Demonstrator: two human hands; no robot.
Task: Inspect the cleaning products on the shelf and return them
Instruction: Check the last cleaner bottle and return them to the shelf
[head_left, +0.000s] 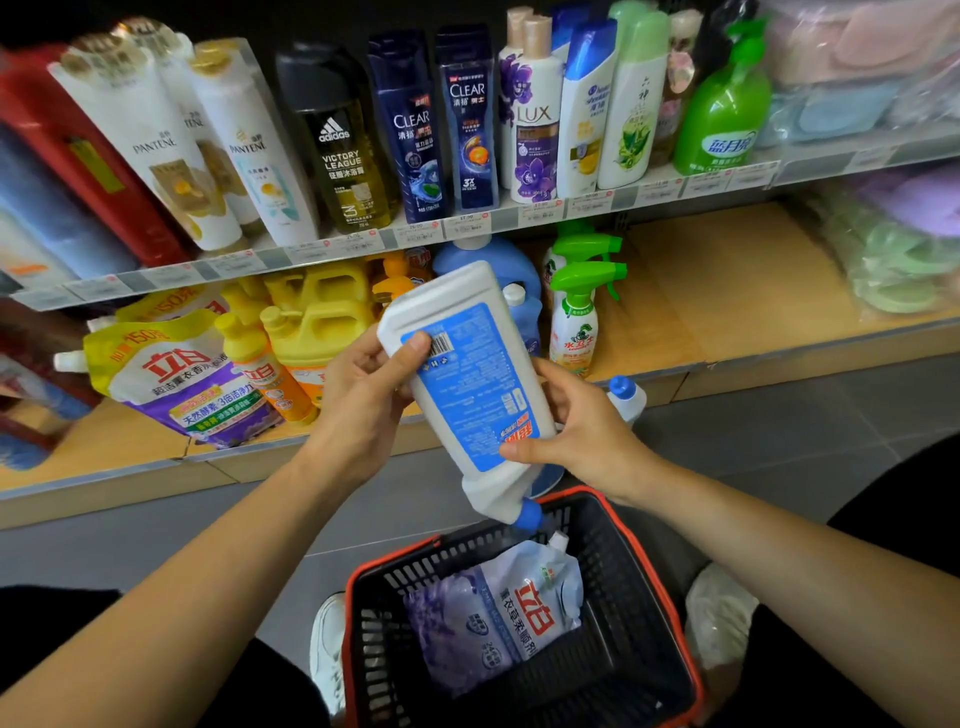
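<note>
Here, a grey tiled floor (779, 426) lay around the black, red-rimmed basket (447, 558). Beyond the basket stood a low wooden shelf (727, 291) of detergent pouches (171, 374), yellow jugs (317, 312) and green spray bottles (574, 317), with shampoo bottles (467, 119) on a shelf higher up. Inside the basket lay a lavender refill pouch (498, 618). Directly above the basket's far rim, a white bottle (467, 374) with a blue label hung tilted, its blue cap (530, 514) pointing down toward the basket. The left hand (358, 400) grasped the bottle's upper end, thumb on the barcode. The right hand (582, 426) gripped its lower side, thumb across the label's edge.
</note>
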